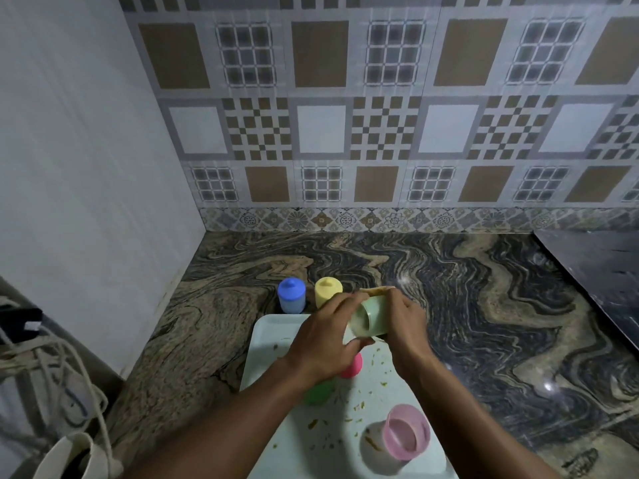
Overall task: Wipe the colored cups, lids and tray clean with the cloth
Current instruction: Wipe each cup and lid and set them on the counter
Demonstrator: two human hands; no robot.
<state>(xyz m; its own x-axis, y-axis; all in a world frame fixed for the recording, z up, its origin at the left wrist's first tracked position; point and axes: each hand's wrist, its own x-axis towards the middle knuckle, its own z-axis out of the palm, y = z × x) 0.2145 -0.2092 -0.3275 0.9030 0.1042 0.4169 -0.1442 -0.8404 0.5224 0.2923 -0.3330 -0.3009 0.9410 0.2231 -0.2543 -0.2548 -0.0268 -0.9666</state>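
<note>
My left hand (320,344) grips a pale green cup (371,318) tipped on its side above the white tray (273,335), its mouth facing left. My right hand (404,323) holds the cup's far side together with a tan cloth (378,289), which shows only as a strip behind my fingers. A pink cup (408,432) lies tilted at the tray's near right. A pink lid (352,368) and a green lid (318,392) sit on the tray, partly hidden under my left wrist. Food specks dot the tray.
A blue-lidded cup (291,295) and a yellow-lidded cup (327,292) stand on the marbled counter (484,305) just beyond the tray. A white wall closes the left side and a tiled wall the back. Cords and a bag (69,454) lie at lower left.
</note>
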